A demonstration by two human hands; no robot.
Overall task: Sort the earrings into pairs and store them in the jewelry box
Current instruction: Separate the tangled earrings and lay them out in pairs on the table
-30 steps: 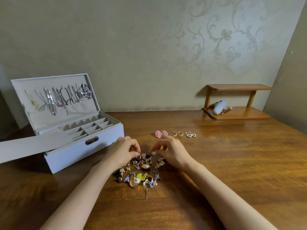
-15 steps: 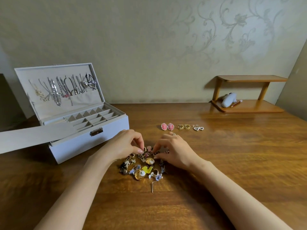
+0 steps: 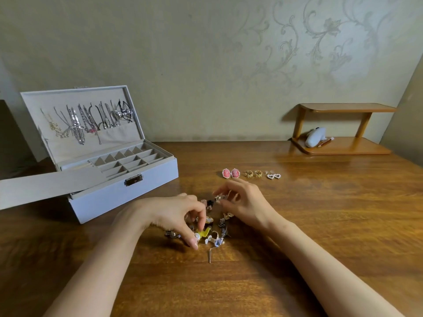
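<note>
Shifting to the near side of the earring pile (image 3: 209, 220) on the tabletop (image 3: 320, 213), the left hand (image 3: 169, 213) hunts a match, grip unreadable, while the right hand (image 3: 248, 205) pinches a small gold earring (image 3: 217, 198)

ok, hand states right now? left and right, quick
Left hand: fingers curled down into the earring pile; cannot tell if it grips one.
Right hand: pinches a small gold earring.
</note>
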